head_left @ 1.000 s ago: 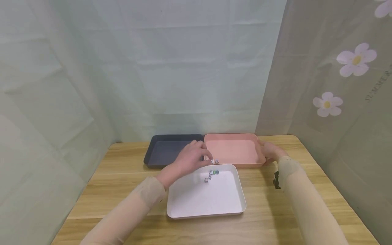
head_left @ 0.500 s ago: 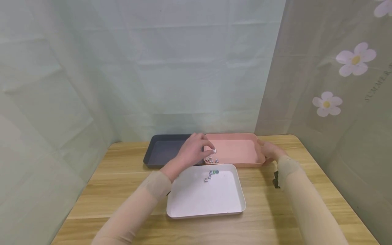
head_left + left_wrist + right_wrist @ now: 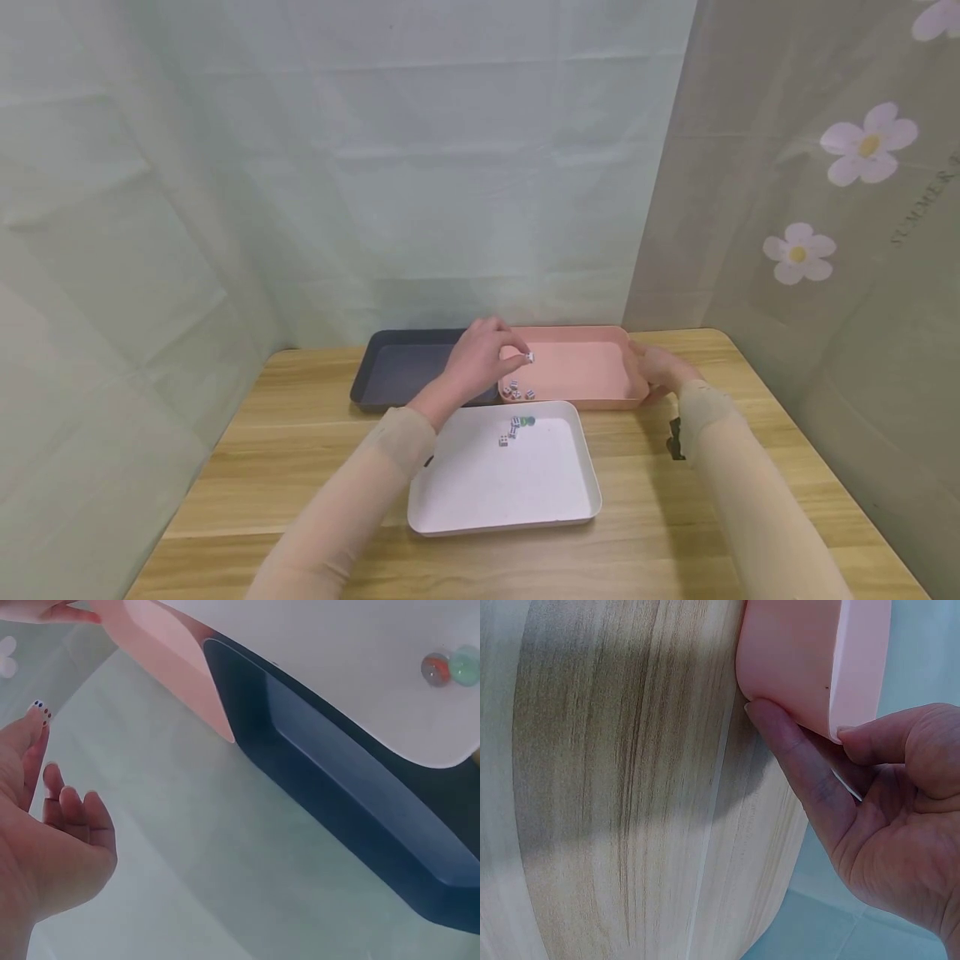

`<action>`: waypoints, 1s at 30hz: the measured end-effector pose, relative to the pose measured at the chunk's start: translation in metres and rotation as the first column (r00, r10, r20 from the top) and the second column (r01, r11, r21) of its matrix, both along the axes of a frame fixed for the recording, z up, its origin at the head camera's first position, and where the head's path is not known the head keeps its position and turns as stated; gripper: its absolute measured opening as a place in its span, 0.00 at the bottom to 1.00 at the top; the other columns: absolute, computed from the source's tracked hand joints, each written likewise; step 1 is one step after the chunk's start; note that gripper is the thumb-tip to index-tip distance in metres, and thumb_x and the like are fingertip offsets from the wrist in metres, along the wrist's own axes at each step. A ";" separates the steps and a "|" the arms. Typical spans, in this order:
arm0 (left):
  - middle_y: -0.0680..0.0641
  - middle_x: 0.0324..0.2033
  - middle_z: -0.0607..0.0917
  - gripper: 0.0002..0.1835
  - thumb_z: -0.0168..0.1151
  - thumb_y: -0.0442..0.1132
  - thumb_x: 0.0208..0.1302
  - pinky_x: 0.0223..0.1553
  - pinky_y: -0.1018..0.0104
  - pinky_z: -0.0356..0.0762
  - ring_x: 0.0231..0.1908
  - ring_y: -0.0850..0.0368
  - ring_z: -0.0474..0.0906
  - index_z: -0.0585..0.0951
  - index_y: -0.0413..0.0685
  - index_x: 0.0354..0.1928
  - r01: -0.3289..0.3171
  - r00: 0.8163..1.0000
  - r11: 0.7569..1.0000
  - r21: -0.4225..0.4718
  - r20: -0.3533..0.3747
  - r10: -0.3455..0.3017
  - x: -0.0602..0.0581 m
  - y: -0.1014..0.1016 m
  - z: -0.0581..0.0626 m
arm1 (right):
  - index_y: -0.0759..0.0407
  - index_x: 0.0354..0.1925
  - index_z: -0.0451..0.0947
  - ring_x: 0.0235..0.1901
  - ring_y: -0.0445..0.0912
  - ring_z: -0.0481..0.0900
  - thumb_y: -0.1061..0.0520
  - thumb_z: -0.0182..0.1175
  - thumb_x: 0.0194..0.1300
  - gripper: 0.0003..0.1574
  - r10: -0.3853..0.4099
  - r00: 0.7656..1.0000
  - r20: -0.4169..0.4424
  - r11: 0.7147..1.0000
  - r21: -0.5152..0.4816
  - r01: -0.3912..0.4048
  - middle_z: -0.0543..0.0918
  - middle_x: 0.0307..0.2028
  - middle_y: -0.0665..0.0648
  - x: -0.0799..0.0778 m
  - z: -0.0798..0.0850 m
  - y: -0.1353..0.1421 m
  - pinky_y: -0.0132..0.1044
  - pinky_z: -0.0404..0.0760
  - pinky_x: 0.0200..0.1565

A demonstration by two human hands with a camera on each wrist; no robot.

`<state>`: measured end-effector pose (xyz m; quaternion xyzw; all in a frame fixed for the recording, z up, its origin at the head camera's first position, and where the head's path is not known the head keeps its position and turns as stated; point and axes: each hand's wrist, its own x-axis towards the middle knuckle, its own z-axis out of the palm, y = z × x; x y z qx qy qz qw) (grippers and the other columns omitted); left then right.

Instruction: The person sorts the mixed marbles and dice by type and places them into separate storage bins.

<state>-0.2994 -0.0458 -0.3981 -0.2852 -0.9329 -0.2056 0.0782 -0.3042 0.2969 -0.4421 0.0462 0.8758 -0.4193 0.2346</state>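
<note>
Between thumb and index finger, my left hand (image 3: pixel 480 358) pinches a white die (image 3: pixel 529 357) above the pink tray (image 3: pixel 573 367); the left wrist view shows dark and red dots on the die (image 3: pixel 42 712). Several dice (image 3: pixel 514 390) lie in the pink tray's near left corner. My right hand (image 3: pixel 660 367) grips that tray's right end. In the right wrist view, its thumb (image 3: pixel 877 739) presses the rim and a finger reaches under the tray wall. In front stands the white tray (image 3: pixel 502 492), with a few dice (image 3: pixel 504 441) and round green and bluish marbles (image 3: pixel 528 422) near its far side.
A dark blue tray (image 3: pixel 405 367) stands left of the pink one, partly behind my left arm. All three trays are on a wooden table (image 3: pixel 285 467). A small black object (image 3: pixel 676 439) shows beside the right sleeve. Pale curtains (image 3: pixel 450 167) hang behind and at the sides.
My left hand has risen from the pink tray's near left corner with a die and moved slightly right and away. The right hand stays on the tray's end.
</note>
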 end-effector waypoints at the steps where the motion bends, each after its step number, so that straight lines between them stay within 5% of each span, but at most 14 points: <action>1: 0.55 0.48 0.78 0.07 0.70 0.51 0.68 0.54 0.56 0.71 0.52 0.54 0.71 0.90 0.65 0.44 -0.008 1.000 1.000 0.000 0.005 0.008 -0.001 0.001 -0.001 | 0.60 0.81 0.34 0.54 0.64 0.74 0.61 0.35 0.83 0.37 -0.003 1.000 0.001 1.000 0.001 0.003 0.46 0.75 0.78 0.000 0.000 0.000 0.52 0.85 0.46; 11: 0.53 0.51 0.77 0.08 0.69 0.52 0.68 0.55 0.55 0.72 0.55 0.53 0.71 0.89 0.64 0.45 -0.059 0.997 0.998 -0.004 0.047 0.059 -0.010 0.003 -0.009 | 0.58 0.82 0.34 0.54 0.63 0.74 0.57 0.35 0.84 0.37 -0.016 1.000 0.022 1.000 0.019 0.016 0.48 0.74 0.79 -0.005 -0.002 0.002 0.50 0.86 0.46; 30: 0.54 0.50 0.78 0.09 0.68 0.54 0.68 0.53 0.57 0.73 0.51 0.54 0.71 0.90 0.65 0.46 -0.120 0.986 0.975 -0.188 0.096 0.139 -0.015 0.003 -0.034 | 0.58 0.82 0.36 0.58 0.63 0.69 0.53 0.33 0.85 0.36 -0.035 0.999 0.032 0.999 0.018 0.034 0.52 0.74 0.76 -0.007 -0.006 0.003 0.53 0.84 0.49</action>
